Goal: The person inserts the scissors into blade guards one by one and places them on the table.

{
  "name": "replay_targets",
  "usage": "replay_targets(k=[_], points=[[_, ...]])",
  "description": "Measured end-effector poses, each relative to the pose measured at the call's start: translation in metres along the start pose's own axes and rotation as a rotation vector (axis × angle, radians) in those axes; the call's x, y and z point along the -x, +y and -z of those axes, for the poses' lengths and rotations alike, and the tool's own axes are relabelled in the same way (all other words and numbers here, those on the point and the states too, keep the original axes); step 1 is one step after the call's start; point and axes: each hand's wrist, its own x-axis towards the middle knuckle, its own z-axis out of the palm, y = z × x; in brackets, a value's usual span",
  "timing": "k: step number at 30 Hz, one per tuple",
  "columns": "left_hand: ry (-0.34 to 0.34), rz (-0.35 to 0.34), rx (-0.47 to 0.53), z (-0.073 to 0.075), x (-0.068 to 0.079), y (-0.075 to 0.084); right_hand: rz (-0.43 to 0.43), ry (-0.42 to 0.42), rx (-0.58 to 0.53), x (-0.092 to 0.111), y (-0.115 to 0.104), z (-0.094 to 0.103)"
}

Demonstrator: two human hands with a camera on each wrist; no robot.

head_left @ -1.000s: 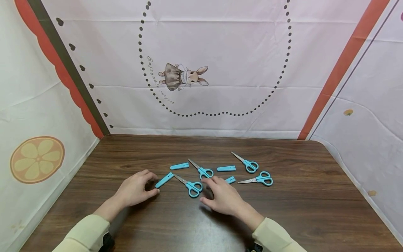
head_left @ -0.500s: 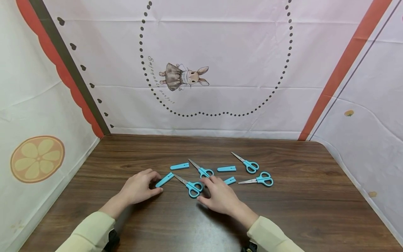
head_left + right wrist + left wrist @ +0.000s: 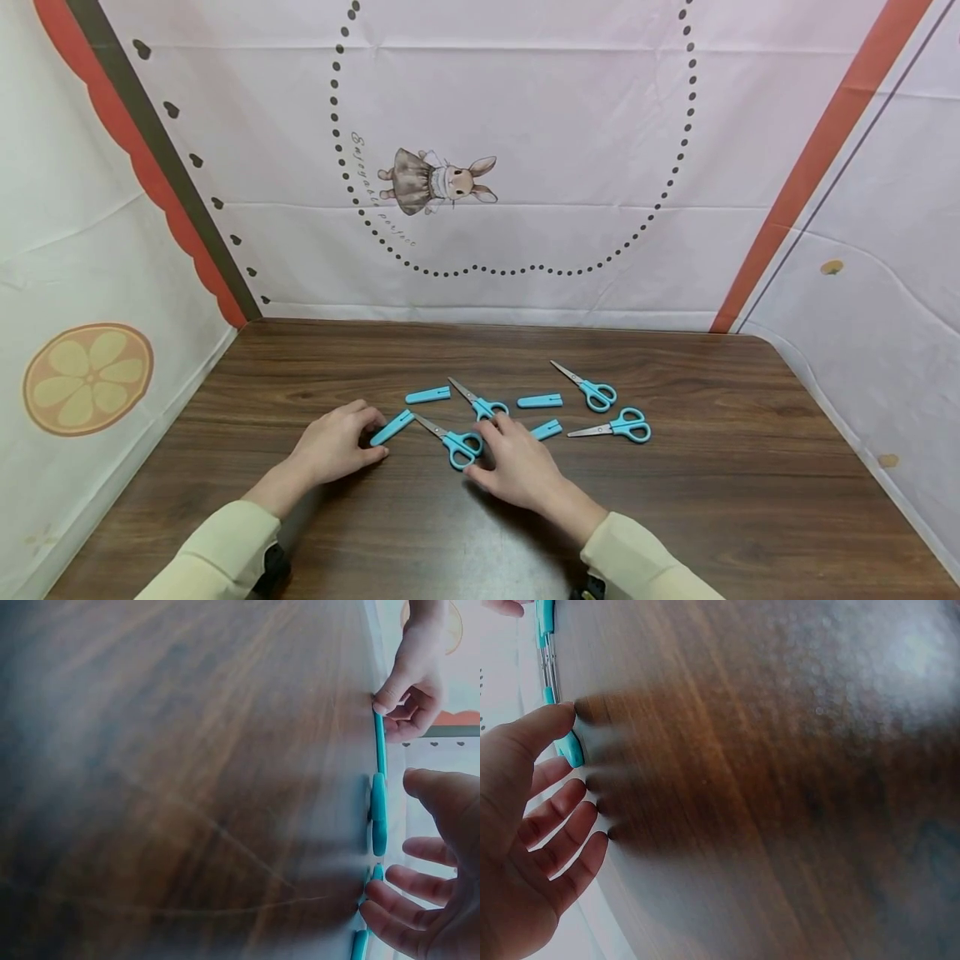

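Observation:
In the head view, my left hand (image 3: 337, 444) rests at the lower end of a turquoise scissors cap (image 3: 392, 428), thumb on the near side and fingers beyond. The left wrist view shows its fingers loosely bent, fingertips by the table. A pair of turquoise-handled scissors (image 3: 451, 438) lies with its tip by that cap. Beside its handle loops is my right hand (image 3: 519, 467), thumb and fingers apart, gripping nothing in the right wrist view. Partly behind its fingertips lies a second pair of scissors (image 3: 480, 407). Whether either hand touches anything is hard to tell.
Farther back lie a cap (image 3: 427, 396) and another cap (image 3: 539, 402). A cap (image 3: 548, 429) is partly hidden by the right hand. To the right are scissors (image 3: 597, 394) and another pair of scissors (image 3: 624, 427). Printed cloth (image 3: 570, 167) borders the wooden table (image 3: 720, 483).
My left hand has edged right, around the lower end of the cap. My right hand has shifted slightly left toward the near scissors' handles. The scissors and caps stay in place.

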Motion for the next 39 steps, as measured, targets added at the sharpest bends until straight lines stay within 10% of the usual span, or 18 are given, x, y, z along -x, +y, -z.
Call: replay_targets(k=[39], points=[[-0.044, 0.073, 0.069, 0.002, -0.004, 0.001, 0.045, -0.117, 0.271, -0.016, -0.012, -0.008]])
